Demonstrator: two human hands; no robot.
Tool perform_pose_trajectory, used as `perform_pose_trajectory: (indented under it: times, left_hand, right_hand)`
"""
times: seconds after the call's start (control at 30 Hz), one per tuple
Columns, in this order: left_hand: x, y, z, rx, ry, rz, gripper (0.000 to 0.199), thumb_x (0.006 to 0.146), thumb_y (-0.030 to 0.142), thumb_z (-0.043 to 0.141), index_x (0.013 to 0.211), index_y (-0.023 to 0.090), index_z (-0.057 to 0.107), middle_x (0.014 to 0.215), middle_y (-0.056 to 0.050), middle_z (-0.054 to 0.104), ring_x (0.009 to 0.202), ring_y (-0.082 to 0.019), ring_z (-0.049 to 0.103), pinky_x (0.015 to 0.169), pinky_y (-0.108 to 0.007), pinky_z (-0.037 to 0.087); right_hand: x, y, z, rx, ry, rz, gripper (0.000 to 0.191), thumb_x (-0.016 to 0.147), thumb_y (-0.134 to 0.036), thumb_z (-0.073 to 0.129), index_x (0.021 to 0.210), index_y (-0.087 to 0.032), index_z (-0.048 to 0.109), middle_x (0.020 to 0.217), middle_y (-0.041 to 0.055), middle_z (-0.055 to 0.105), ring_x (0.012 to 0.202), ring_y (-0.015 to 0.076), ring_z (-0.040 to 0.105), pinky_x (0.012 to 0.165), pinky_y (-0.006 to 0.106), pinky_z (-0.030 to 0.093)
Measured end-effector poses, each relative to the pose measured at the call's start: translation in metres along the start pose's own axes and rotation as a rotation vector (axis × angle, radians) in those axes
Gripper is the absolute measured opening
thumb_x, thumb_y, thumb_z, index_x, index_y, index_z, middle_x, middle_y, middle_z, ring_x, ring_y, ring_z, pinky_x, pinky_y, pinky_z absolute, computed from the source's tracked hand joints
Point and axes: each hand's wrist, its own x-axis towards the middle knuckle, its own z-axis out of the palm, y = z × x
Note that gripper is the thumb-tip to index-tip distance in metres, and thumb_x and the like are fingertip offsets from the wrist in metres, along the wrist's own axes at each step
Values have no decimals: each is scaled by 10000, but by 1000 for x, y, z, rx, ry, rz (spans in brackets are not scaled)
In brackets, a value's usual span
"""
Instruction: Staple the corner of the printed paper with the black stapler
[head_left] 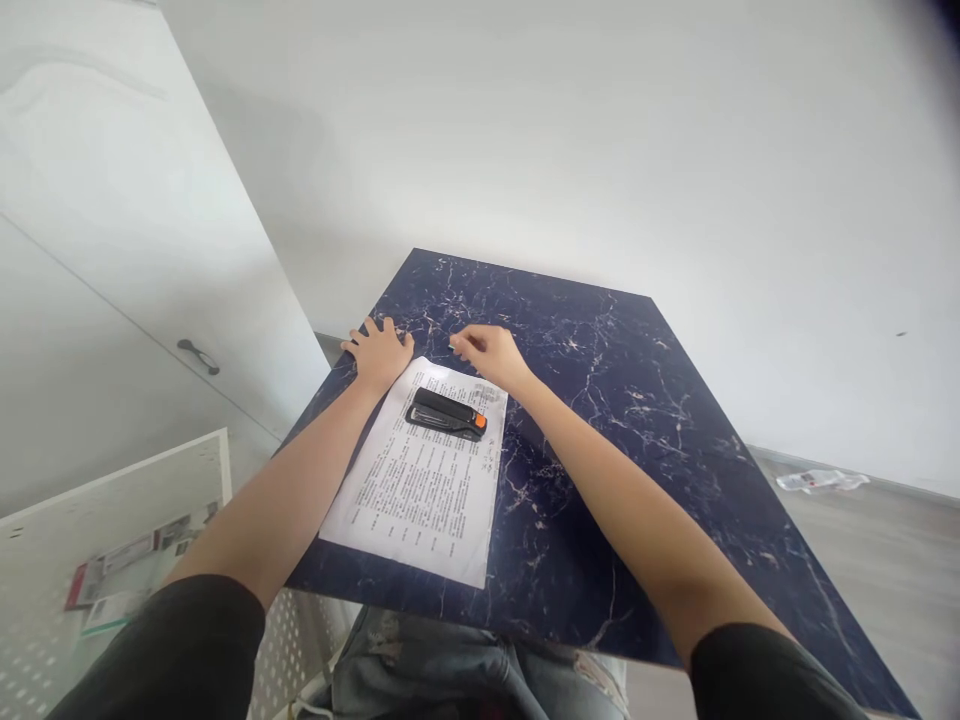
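My left hand point(379, 352) lies on the table with its fingers spread, just beyond the upper left corner of the printed sheets point(420, 490). My right hand point(491, 352) is closed in a pinch above the top edge of the paper. A tiny light-coloured bit shows at its fingertips, too small to name. On the upper part of the sheets rests a black stapler point(448, 413) with an orange piece at its right end; neither hand touches it. Handwriting and a grey patch mark the right side of the top page.
The table point(600, 400) has a dark blue marbled top and stands against a white wall. At the left are a white cabinet with a dark handle point(199, 356) and a white perforated basket point(225, 465) holding several packages. Clear plastic point(821, 481) lies on the floor at right.
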Motion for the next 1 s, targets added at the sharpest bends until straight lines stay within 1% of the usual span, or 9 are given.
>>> perform_pose_trajectory:
  times: [0.07,0.13,0.3,0.37,0.53,0.6,0.67,0.83,1.0]
  left_hand:
    - [0,0,1,-7,12,2,641,998,526,379,1498,148,513,1571,-257,441,1373,-575,412,1089,-753,315]
    - [-1,-1,2,-11,31,1,631,997,524,385,1487,152,525,1562,-258,451,1374,-568,413,1088,-746,318]
    - [-1,-1,1,-16,13,3,649,998,533,369,1510,159,507,1586,-263,426,1391,-569,397,1092,-745,311]
    - [-1,0,-1,-10,-13,-2,654,1002,539,357,1522,166,494,1600,-256,413,1405,-566,383,1105,-740,301]
    - [0,0,-2,-8,-29,0,673,1003,562,349,1530,164,476,1604,-256,404,1414,-573,370,1113,-747,291]
    - [1,-1,-2,-12,-31,6,677,999,573,349,1520,163,486,1605,-259,400,1411,-576,372,1110,-749,293]
    - [2,0,-1,-10,-27,2,669,997,571,351,1508,165,497,1596,-259,408,1402,-575,383,1111,-750,294]
    - [3,0,0,-3,-13,-2,643,992,548,361,1485,165,516,1562,-260,442,1374,-575,412,1098,-753,311]
    - [4,-1,3,-7,16,6,650,987,556,358,1477,163,527,1547,-268,453,1365,-577,416,1090,-764,306]
  right_hand:
    - [-31,-11,-1,160,-101,-90,387,1018,-528,565,1002,-195,762,991,62,783,919,202,710,830,319,537]
    - [-57,-17,-2,192,-161,-129,345,963,-531,668,1072,-217,759,1073,64,778,972,210,699,858,330,534]
    - [-95,-13,-20,43,-117,-9,181,922,-375,736,1012,-220,765,942,44,755,752,160,619,724,308,493]
    - [-103,-7,-35,7,-153,11,148,902,-287,740,1031,-220,765,923,32,740,707,143,589,696,297,477]
    - [-125,3,-57,-54,-312,75,325,785,-154,808,1096,-236,760,961,19,736,750,156,602,699,291,478]
    - [-131,6,-56,-34,-358,122,341,757,-149,826,1081,-233,757,974,18,743,763,163,619,684,286,485]
    - [-135,9,-51,-15,-340,137,301,760,-132,809,1040,-222,748,966,16,746,756,159,629,674,279,486]
    - [-136,10,-40,-37,-267,52,197,814,-100,731,977,-210,731,898,12,738,740,148,643,692,272,482]
    - [-137,3,-43,-12,-287,11,189,848,-125,715,1008,-222,737,909,8,744,731,144,640,693,273,492]
